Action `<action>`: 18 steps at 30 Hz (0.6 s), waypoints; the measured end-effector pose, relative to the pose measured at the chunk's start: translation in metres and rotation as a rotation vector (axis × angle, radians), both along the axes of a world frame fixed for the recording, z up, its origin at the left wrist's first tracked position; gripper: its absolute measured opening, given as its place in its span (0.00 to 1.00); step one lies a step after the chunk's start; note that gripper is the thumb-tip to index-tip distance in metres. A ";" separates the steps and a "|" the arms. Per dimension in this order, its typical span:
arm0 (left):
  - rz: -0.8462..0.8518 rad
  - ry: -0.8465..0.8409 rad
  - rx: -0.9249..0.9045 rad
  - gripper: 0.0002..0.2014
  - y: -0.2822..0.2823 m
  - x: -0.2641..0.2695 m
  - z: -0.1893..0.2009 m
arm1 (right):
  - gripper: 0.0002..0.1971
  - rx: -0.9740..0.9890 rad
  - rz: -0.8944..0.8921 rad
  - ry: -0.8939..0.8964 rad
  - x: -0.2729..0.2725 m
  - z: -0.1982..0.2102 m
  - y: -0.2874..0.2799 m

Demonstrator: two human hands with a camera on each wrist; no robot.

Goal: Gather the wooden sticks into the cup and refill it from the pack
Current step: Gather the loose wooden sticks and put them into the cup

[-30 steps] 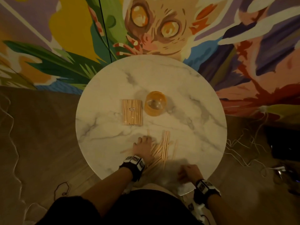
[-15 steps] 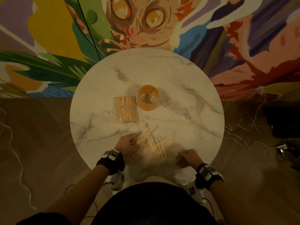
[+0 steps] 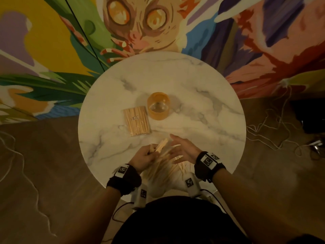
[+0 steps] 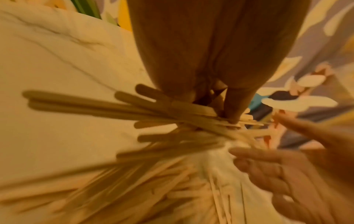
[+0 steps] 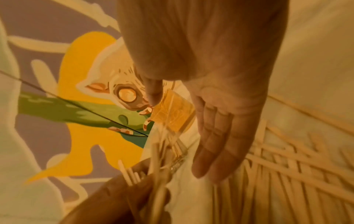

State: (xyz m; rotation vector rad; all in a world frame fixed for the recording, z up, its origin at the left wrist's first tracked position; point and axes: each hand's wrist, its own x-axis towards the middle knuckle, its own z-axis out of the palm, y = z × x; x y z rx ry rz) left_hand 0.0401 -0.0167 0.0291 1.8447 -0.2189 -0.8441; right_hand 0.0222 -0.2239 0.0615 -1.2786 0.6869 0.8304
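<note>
An amber see-through cup [image 3: 158,107] [image 5: 173,116] stands upright near the middle of the round marble table [image 3: 202,95], with nothing visible inside it. A sealed pack of wooden sticks [image 3: 137,120] lies flat just left of it. Loose wooden sticks [image 3: 164,169] [image 5: 287,163] lie scattered by the near edge. My left hand [image 3: 145,156] grips a bundle of sticks [image 3: 161,145] [image 4: 145,115], lifted and slanted above the pile. My right hand [image 3: 181,150] [image 5: 216,136] hovers beside the bundle, fingers straight, palm toward it, holding nothing.
A painted mural wall [image 3: 158,23] rises right behind the table's far edge. White cables [image 3: 274,138] trail over the wooden floor to the right, and another cable [image 3: 26,173] runs along the left. A dark object [image 3: 309,117] sits at the far right.
My left hand has closed on a bundle of sticks and raised it off the table. My right hand has left the near edge, opened out and come up beside the bundle.
</note>
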 end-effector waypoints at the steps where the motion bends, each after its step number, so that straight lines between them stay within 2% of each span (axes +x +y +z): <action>1: -0.026 -0.010 -0.004 0.06 -0.006 -0.003 -0.001 | 0.25 0.040 0.011 0.013 0.000 0.000 0.003; 4: -0.107 -0.108 0.040 0.05 -0.016 -0.008 -0.008 | 0.20 0.069 0.003 0.006 -0.002 -0.003 0.007; 9: -0.079 -0.074 0.057 0.10 -0.027 -0.012 -0.005 | 0.15 0.029 -0.072 -0.035 -0.005 -0.010 0.003; 13: -0.109 -0.221 0.156 0.06 -0.038 -0.011 0.003 | 0.14 -0.021 -0.155 -0.079 -0.003 -0.012 -0.001; 18: -0.100 -0.260 0.149 0.11 -0.041 -0.008 0.007 | 0.18 -0.010 -0.192 -0.196 -0.001 -0.005 -0.008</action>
